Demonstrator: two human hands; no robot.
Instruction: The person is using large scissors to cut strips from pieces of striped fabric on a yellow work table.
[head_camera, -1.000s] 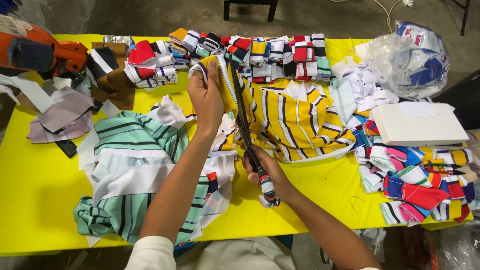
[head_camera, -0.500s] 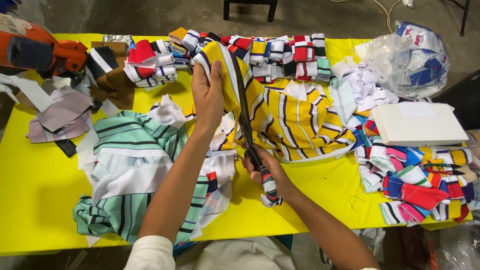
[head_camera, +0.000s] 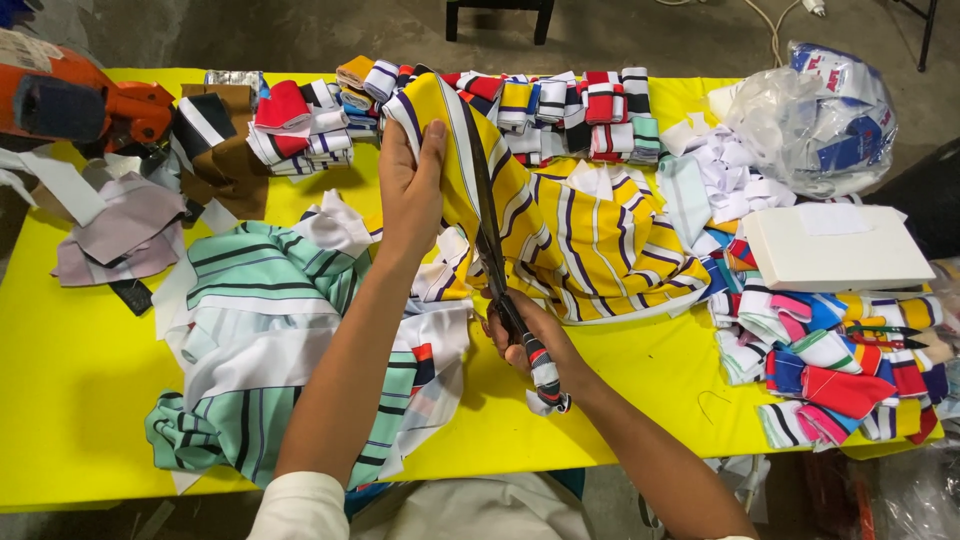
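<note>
While left hand (head_camera: 412, 190) lifts yellow striped fabric (head_camera: 590, 240), scissors (head_camera: 490, 240) cut

Head camera looks steeply down, close over the yellow table (head_camera: 60, 400).

orange machine (head_camera: 70, 100) cropped – scissor handles (head_camera: 540, 365) wrapped

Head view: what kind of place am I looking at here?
Likely a garment cutting workshop. The right hand works scissors through yellow striped fabric that the left hand holds up, above a yellow table with folded striped collar pieces.
</note>
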